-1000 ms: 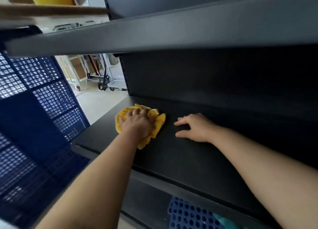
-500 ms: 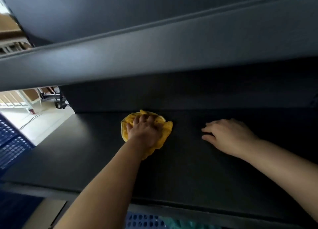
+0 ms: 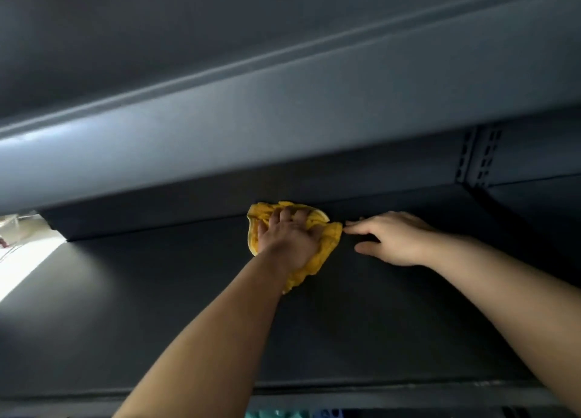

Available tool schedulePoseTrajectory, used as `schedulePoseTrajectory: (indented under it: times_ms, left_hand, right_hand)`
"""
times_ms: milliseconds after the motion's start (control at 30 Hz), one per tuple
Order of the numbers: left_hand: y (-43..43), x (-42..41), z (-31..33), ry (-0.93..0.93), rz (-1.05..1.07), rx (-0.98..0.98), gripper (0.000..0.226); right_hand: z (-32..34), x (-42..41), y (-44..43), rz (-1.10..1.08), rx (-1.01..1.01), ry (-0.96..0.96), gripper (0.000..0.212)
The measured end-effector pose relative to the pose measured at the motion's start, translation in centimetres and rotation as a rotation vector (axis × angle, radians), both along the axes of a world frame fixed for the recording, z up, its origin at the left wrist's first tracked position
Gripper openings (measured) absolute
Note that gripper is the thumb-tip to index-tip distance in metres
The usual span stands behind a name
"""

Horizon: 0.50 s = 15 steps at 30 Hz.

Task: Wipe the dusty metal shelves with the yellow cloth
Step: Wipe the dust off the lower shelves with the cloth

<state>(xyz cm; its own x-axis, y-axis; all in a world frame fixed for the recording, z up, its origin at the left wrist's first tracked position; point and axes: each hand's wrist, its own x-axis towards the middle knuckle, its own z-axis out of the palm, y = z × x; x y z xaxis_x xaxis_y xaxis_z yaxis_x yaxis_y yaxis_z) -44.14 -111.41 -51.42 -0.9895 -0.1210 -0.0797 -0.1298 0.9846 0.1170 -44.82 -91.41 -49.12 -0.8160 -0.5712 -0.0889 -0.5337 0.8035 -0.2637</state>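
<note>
A crumpled yellow cloth (image 3: pixel 323 248) lies on the dark metal shelf (image 3: pixel 157 307), close to its back wall. My left hand (image 3: pixel 287 238) lies on top of the cloth and presses it down, fingers spread toward the wall. My right hand (image 3: pixel 393 238) rests flat on the shelf just right of the cloth, fingers straight and pointing left, their tips almost at the cloth's edge. Most of the cloth is hidden under my left hand.
The shelf above (image 3: pixel 283 103) hangs low over the working space. A perforated upright post (image 3: pixel 478 156) stands at the back right. A bright floor (image 3: pixel 22 244) shows past the shelf's left end. Blue and teal items (image 3: pixel 283 414) peek out below the front lip.
My left hand has pushed the cloth right and deeper, up to the back wall. The view has shifted right, and my right hand now sits closer to the cloth.
</note>
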Motion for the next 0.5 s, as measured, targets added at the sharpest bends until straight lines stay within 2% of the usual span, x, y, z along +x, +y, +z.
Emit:
schedulePoseTrajectory:
  times_ms: [133, 267, 367, 500]
  left_hand:
    - [0.4, 0.1, 0.4, -0.034, 0.018, -0.022, 0.066]
    - [1.6, 0.2, 0.7, -0.048, 0.028, -0.011, 0.065]
    - [4.5, 0.3, 0.6, -0.047, -0.063, -0.031, 0.064]
    - [8.8, 1.1, 0.4, -0.034, -0.215, -0.023, 0.064]
  right_hand:
    - [-1.2, 2.5, 1.9, -0.097, -0.137, 0.007, 0.043]
    - [-1.4, 5.2, 6.0, -0.201, -0.112, 0.105, 0.037]
    - [-1.0, 6.7, 9.1, -0.313, -0.078, 0.183, 0.037]
    - [-0.9, 9.3, 12.0, -0.447, -0.047, 0.172, 0.041]
